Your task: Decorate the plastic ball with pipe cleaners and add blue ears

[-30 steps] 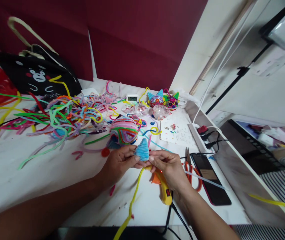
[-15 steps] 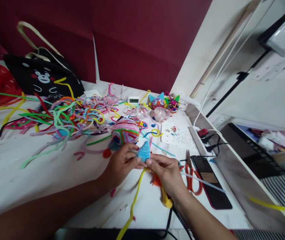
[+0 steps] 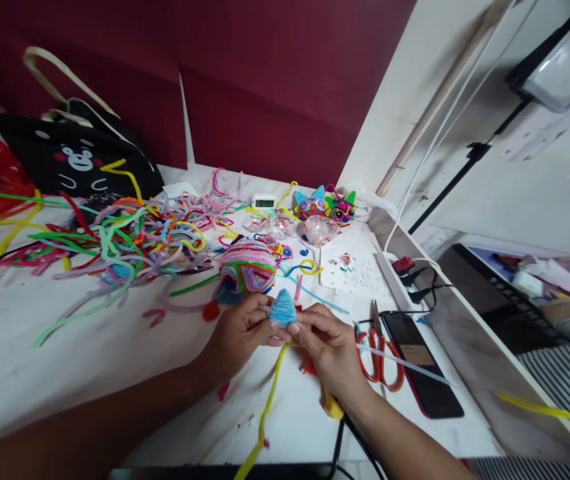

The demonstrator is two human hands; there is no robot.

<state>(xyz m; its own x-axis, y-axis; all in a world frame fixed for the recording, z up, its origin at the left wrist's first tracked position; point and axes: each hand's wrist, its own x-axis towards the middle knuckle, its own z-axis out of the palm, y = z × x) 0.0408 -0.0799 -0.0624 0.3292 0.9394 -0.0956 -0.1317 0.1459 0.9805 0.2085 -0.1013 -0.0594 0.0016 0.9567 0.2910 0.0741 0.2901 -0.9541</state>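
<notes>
Between my two hands is a small light-blue cone (image 3: 283, 309) wound from fuzzy pipe cleaner, its tip pointing up. My left hand (image 3: 237, 333) pinches its left side, and my right hand (image 3: 329, 343) pinches its lower right. From below the fingers a yellow pipe cleaner (image 3: 269, 400) trails down past the table's front edge; whether it joins the cone is hidden. Just behind the hands rests a striped ball (image 3: 248, 265) covered in coloured pipe cleaners. Partly behind my right wrist is a yellow-handled tool (image 3: 333, 404).
A tangled heap of pipe cleaners (image 3: 125, 233) spreads over the left. Orange-handled scissors (image 3: 379, 357) and a phone (image 3: 422, 363) lie at right, beside a power strip (image 3: 397, 280). Two decorated animal heads (image 3: 311, 204) sit at the back with clear plastic domes (image 3: 321, 230). A black bag (image 3: 79, 160) stands back left.
The whole scene has shifted slightly left as the camera turned. Both hands still hold the blue cone, which appears a little lower and more upright.
</notes>
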